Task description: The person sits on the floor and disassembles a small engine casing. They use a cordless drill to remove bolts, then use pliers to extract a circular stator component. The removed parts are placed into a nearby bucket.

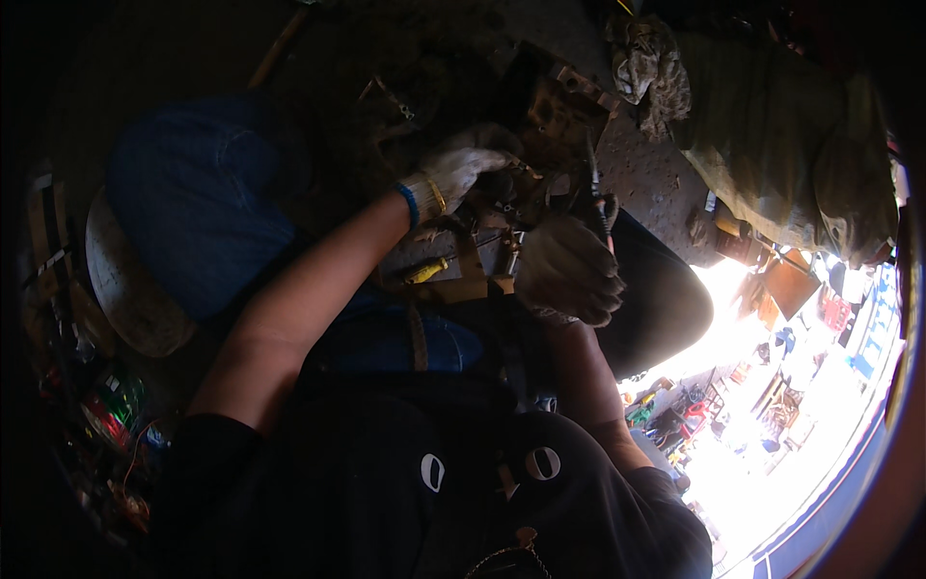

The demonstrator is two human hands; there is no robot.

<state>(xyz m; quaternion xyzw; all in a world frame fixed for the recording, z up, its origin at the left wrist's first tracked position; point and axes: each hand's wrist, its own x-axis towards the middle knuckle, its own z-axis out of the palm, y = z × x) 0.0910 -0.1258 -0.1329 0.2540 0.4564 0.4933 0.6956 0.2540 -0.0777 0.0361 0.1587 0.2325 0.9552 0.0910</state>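
Two gloved hands were seen close together over a cluttered metal assembly (502,227) held on the lap, near the centre of the picture. The left hand (461,172), in a dirty white work glove with a blue and yellow cuff, was laid on the assembly at its ten o'clock side, the fingers curled down over its upper edge; what lay under the fingertips could not be made out in the dark. The right hand (567,270), in a grey soiled glove, was closed in a fist at the assembly's four o'clock side, and a pair of dark-handled pliers (596,198) was gripped in it, the slim tool standing up toward twelve o'clock from the fist. A yellow-handled screwdriver (426,271) was lying on the assembly at its eight o'clock side, just below the left wrist and apart from both hands. Blue trousers (198,198) were seen at nine o'clock. A crumpled rag (648,69) lay on the floor at one o'clock, well apart from the hands, beside a large drab sack (791,145) at two o'clock.
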